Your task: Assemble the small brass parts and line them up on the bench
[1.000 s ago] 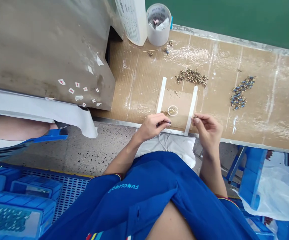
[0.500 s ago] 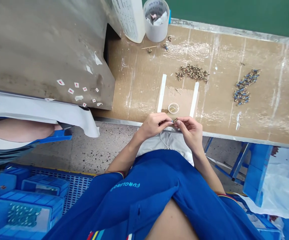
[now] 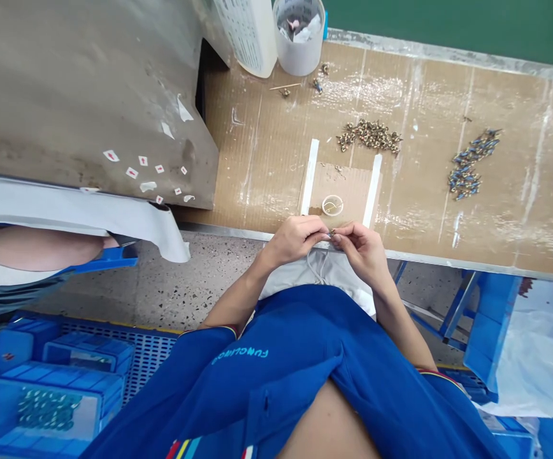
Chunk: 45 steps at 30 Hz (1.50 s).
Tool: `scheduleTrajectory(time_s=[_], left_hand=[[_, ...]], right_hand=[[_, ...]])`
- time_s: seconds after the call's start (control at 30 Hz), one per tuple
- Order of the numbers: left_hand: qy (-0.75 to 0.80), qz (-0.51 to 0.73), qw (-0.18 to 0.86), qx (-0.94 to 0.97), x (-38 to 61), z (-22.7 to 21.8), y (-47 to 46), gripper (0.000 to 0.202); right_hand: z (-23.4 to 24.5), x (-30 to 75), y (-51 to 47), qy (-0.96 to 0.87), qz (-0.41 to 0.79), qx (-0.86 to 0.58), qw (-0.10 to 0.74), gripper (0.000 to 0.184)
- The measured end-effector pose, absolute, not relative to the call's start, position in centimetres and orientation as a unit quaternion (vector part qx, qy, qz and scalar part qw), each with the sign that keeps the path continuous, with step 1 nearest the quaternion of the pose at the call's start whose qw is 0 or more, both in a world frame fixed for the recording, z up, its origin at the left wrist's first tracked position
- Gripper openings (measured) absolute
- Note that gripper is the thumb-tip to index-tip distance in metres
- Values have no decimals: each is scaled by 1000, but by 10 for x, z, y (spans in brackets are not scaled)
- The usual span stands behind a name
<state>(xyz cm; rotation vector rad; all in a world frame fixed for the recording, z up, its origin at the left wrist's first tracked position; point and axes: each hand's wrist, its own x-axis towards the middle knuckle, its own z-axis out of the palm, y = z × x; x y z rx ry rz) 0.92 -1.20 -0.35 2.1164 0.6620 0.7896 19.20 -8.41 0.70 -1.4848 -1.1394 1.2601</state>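
Note:
My left hand point(image 3: 295, 241) and my right hand point(image 3: 361, 253) meet at the front edge of the bench. Their fingertips pinch a tiny brass fitting point(image 3: 333, 234) between them, and the fingers partly hide it. Just beyond the hands, a small round transparent dish point(image 3: 332, 205) sits on a cardboard pad point(image 3: 338, 185) between two white tape strips. Farther off lie a loose heap of brass fittings point(image 3: 369, 136) and, to the right, a heap of blue-and-brass fittings point(image 3: 465, 169).
A grey metal cabinet point(image 3: 85, 95) with red-arrow stickers stands at the left. Behind the pad are a white container point(image 3: 250, 32) and a waste cup point(image 3: 298, 38). Blue crates point(image 3: 47, 408) sit on the floor below left, and a person's bare limb point(image 3: 35, 248) shows at the left.
My right hand has moved left to meet my left hand, and the fingertips have come together on the small brass fitting. The view has tilted slightly.

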Motion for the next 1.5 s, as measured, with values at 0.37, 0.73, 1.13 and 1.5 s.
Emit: scheduleTrajectory(time_s=[0.37,0.73,1.13,1.5], left_hand=[[277,290,469,787,3,1,-15,19],[271,301,439,802,5,1,-13,16],[277,276,448,804,10,0,-11,29],[302,245,482,785,12,8,-7,24]], right_hand=[[6,184,-84,-521,459,-572,436,15],[6,194,-81,-420,542,-580,441,35],[9,192,-76,-472,529,-568,418,24],[8,185,-77,-480,510,-571,429,24]])
